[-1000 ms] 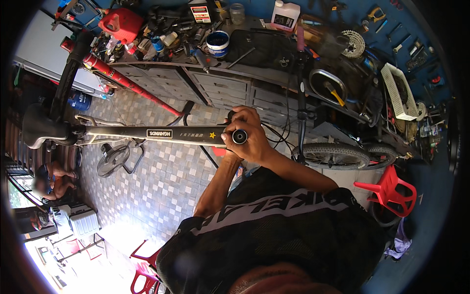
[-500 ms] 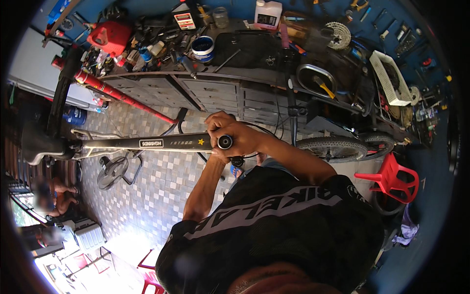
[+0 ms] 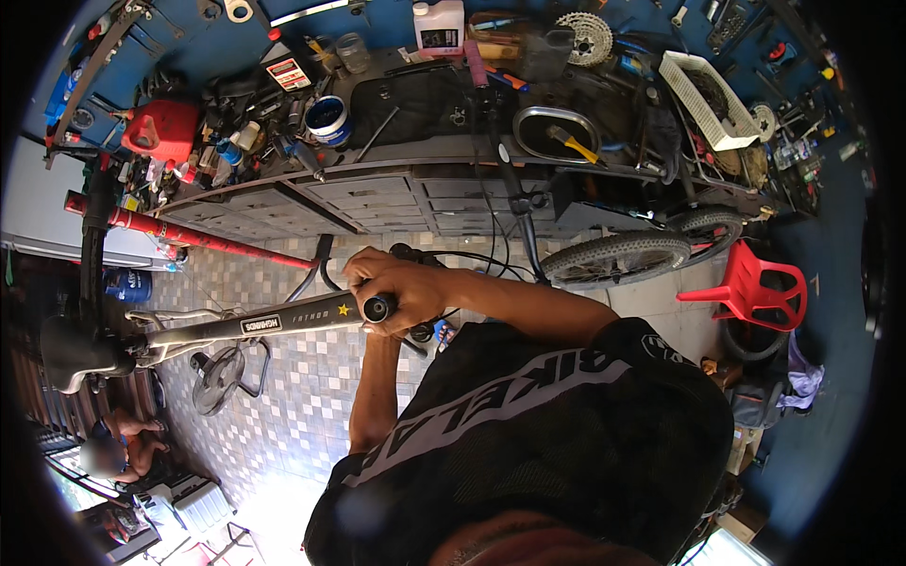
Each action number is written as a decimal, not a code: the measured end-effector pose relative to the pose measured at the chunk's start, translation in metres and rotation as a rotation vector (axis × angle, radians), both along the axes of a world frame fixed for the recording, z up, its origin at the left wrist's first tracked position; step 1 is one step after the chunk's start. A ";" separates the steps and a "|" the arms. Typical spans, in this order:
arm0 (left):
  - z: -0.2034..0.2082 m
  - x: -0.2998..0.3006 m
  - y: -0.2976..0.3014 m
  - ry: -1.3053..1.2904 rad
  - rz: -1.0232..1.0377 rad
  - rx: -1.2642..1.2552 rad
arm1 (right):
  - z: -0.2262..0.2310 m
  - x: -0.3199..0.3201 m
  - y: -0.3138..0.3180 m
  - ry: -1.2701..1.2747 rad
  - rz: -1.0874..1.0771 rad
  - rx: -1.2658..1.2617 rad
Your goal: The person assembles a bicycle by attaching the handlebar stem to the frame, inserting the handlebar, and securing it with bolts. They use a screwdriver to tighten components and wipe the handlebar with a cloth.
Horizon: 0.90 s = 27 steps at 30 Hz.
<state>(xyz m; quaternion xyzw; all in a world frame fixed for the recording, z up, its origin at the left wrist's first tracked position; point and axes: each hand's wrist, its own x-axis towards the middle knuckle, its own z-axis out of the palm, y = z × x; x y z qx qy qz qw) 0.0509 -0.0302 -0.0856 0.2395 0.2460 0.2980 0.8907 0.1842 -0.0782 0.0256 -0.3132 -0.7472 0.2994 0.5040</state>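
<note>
Your right hand [image 3: 401,288] is wrapped over the near end of the bicycle frame [image 3: 255,325], fingers curled tight around the black grip end [image 3: 379,307] where the bars meet the frame. Your left hand [image 3: 377,325] sits under and behind it; only the forearm rising from below shows, so you cannot tell how its fingers lie. The grey frame runs left from your hands to the black saddle [image 3: 71,351] at the far left, above the tiled floor [image 3: 293,415]. Beyond it stands a cluttered workbench [image 3: 396,179] with a red fuel can [image 3: 160,130], a blue tub [image 3: 328,119] and a white basket [image 3: 710,99]. A knobby wheel [image 3: 618,257] lies to the right, near a red plastic stool [image 3: 755,288].
</note>
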 end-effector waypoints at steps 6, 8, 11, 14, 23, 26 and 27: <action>-0.001 -0.003 -0.002 -0.001 0.005 -0.001 | -0.004 -0.004 -0.003 0.056 -0.116 -0.027; -0.002 -0.003 -0.007 -0.009 0.018 -0.011 | -0.008 -0.010 -0.007 0.047 -0.206 0.008; -0.005 0.002 -0.005 -0.041 0.007 -0.034 | -0.018 -0.006 -0.006 0.038 -0.239 0.023; -0.007 0.011 -0.005 -0.065 -0.027 -0.055 | 0.000 0.011 -0.015 -0.074 -0.278 -0.057; -0.020 -0.005 -0.011 -0.392 -0.376 -0.135 | -0.024 0.058 -0.058 -0.091 -0.491 -0.169; -0.017 0.004 -0.018 -0.286 -0.240 -0.214 | -0.040 0.110 -0.073 0.338 -0.736 -0.449; -0.007 0.007 -0.019 -0.330 -0.279 -0.146 | -0.057 0.133 -0.078 0.407 -0.870 -0.343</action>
